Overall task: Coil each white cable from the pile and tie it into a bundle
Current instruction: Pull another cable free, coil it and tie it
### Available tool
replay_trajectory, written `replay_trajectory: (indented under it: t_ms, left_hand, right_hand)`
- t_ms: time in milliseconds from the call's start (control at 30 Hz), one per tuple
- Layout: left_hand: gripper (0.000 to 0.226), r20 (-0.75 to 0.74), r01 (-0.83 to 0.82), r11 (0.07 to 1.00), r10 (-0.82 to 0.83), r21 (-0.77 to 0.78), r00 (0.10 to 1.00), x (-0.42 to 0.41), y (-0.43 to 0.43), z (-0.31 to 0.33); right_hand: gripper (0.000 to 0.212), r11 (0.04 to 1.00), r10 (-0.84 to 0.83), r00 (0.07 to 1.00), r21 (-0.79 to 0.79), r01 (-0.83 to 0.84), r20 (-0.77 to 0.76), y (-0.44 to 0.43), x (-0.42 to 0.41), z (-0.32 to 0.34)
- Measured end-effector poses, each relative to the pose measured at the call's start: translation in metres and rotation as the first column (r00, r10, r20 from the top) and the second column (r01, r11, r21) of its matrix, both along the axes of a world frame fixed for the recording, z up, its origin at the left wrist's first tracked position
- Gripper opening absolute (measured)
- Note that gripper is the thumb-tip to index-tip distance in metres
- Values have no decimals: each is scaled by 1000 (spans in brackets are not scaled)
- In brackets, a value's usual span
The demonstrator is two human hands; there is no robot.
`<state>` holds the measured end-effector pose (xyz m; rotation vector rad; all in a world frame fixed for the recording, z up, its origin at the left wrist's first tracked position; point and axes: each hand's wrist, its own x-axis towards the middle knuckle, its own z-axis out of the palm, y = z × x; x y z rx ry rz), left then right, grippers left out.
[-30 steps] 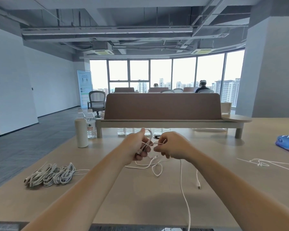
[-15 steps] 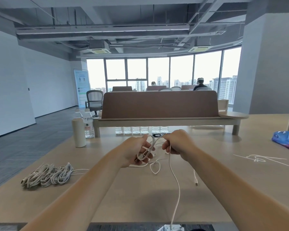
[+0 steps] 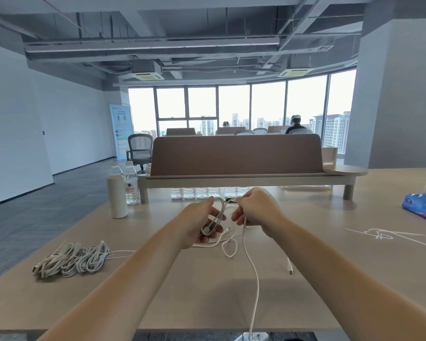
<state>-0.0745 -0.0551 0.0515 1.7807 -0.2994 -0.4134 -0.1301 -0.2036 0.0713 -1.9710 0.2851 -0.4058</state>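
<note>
Head view: left hand [image 3: 197, 222] grips looped white cable [image 3: 220, 215].

white cable [image 3: 257, 281] (held) 1 | tall water bottles [image 3: 130, 183] — 2 | cream flask [image 3: 117, 196] 1 | blue packet [image 3: 422, 205] 1

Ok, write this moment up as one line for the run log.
phase: coiling | left hand: grips loops of white cable | right hand: pinches same cable | tail: runs past table edge | bundles: on table, left
</note>
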Motion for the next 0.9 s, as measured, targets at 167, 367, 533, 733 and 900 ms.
replay_trajectory:
  t_ms: [167,367,533,733,900]
  left_hand:
    - [60,1,-44,998,44,-50,999,6,5,2]
    - [56,-38,-134,989,132,-58,990,18,14,0]
    - [56,-52,-108,993,105,-41,993,20,17,-5]
    - [63,-28,38,999,-38,11,999,12,9,-9]
    - [59,-62,19,1000,-20,-15,998,6,2,-4]
  right_hand:
    - [18,995,-26,998,97,32,-62,-10,2,-5]
    - [13,984,26,989,176,0,-145,-18,8,-11]
    - [14,966,-1,991,256,36,-135,-19,7,-11]
    - [20,950,-78,997,304,74,0,-6,8,-7]
    - [18,987,-49,995,158,36,85,8,7,-10]
